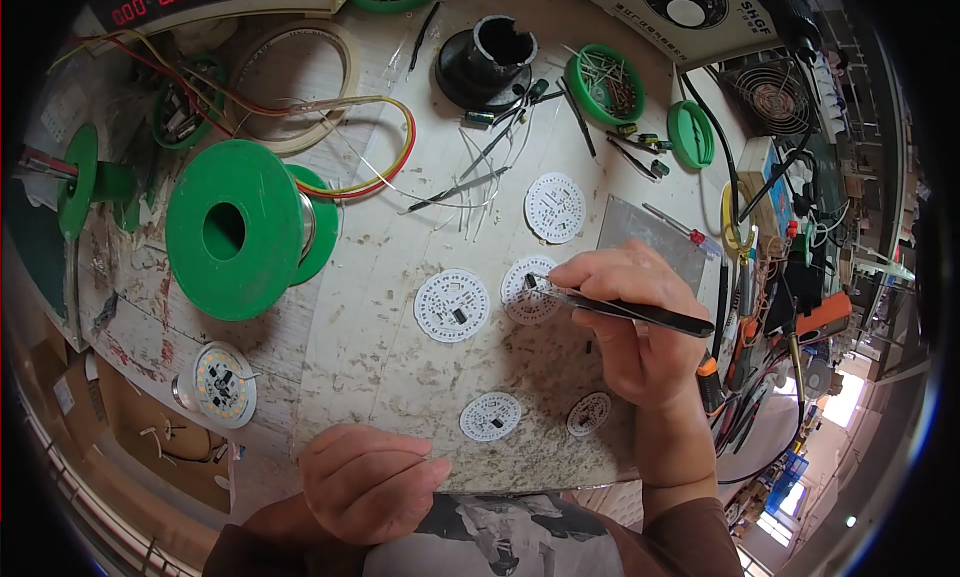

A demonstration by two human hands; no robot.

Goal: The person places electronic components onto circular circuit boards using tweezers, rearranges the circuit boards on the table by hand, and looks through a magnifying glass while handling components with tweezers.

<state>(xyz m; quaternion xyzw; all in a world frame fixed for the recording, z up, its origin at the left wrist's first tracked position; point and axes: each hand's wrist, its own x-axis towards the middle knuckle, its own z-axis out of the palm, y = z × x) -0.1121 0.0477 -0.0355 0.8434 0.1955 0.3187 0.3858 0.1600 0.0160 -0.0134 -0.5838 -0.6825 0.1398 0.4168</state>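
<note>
My right hand grips black-handled tweezers. Their tips reach a small black chip at a round white circuit board; I cannot tell whether the chip is pinched or lying there. Left of it lies another round board bearing a black chip. A third round board sits above, and smaller-looking boards lie nearer my body. My left hand rests at the table's near edge, fingers curled closed, with nothing visible in them.
A green solder spool stands left, near a lamp board. Behind are a black stand, loose capacitors and a green dish of small parts. A red-handled screwdriver lies on a metal plate at right.
</note>
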